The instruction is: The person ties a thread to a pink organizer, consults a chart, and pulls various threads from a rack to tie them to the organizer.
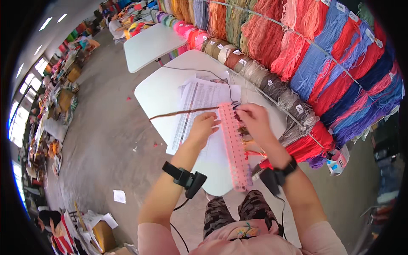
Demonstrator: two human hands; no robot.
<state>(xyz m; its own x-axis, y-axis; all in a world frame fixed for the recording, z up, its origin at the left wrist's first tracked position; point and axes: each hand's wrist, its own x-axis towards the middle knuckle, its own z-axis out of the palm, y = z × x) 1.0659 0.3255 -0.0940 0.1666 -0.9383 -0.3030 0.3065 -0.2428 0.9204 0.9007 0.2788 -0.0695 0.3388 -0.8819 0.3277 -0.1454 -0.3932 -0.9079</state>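
A long pink strip (233, 146) with rows of holes along its edges lies lengthwise over the white table. From its far end a strand of brown thread (180, 112) stretches left across the papers. My left hand (204, 128) is beside the strip's left edge, below the strand, its fingers loosely bent and apart with nothing seen in them. At the far right corner of the strip, my right hand (256, 121) pinches thread at the edge; its fingertips partly hide it. Several coloured threads (251, 153) hang from the strip's right side, partly under my right hand.
Printed sheets (193, 102) and a dark cable (191, 69) lie on the white table (155, 91). Hanks of coloured yarn (306, 51) hang along the right, above a rail of wound yarn (265, 78). A second white table (148, 46) stands beyond. Another person (115, 27) sits far off.
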